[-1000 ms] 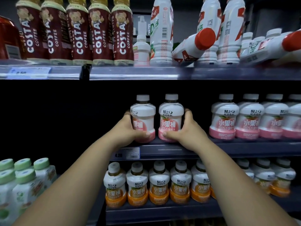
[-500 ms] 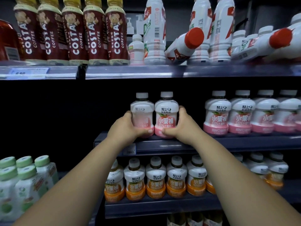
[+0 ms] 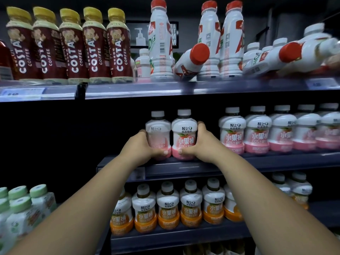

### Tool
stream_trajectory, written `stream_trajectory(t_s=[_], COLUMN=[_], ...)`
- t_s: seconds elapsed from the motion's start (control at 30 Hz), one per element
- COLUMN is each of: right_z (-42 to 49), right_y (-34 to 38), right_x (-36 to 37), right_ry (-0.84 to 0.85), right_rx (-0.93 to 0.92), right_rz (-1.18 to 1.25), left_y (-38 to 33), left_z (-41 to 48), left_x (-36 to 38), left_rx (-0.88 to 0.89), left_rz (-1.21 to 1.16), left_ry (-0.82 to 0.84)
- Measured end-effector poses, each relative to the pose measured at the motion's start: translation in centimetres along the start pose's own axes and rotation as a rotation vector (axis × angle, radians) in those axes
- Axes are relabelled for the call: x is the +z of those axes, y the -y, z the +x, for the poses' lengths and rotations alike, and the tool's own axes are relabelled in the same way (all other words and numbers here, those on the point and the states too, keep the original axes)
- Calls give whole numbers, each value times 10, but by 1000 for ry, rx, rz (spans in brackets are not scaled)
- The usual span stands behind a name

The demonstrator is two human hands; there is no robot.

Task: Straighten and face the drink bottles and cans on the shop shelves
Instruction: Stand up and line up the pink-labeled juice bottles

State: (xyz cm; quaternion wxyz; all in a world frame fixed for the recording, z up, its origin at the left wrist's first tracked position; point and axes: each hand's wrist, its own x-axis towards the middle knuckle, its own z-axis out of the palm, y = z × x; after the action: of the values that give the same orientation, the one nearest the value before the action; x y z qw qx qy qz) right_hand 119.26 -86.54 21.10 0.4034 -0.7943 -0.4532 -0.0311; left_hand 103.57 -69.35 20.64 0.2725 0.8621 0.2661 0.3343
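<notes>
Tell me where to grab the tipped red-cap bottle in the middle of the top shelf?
Probably grip the tipped bottle round its white body just under the red cap, from the front: it leans cap-first toward you, base tucked among upright bottles.

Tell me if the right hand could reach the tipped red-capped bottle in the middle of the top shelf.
Probably, once freed: the right hand grips a pink bottle, but the tipped bottle lies unblocked on the top shelf.

Two bottles stand touching on the middle shelf, the left bottle in the left hand, the right bottle in the right hand. A bottle row stands apart to their right; a lower row stands on the bottom shelf beneath.
</notes>
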Motion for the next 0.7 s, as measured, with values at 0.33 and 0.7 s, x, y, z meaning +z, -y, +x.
stream_trajectory(t_s=[0.33,0.7], right_z=[-7,-46], right_y=[-25,-56], right_x=[-23,-54], right_ry=[-21,-258], right_rx=[5,-160], right_rz=[96,397], left_y=[-23,-52], left_z=[2,-1], left_x=[24,51], left_rx=[12,8], left_rz=[14,52], left_ry=[12,5])
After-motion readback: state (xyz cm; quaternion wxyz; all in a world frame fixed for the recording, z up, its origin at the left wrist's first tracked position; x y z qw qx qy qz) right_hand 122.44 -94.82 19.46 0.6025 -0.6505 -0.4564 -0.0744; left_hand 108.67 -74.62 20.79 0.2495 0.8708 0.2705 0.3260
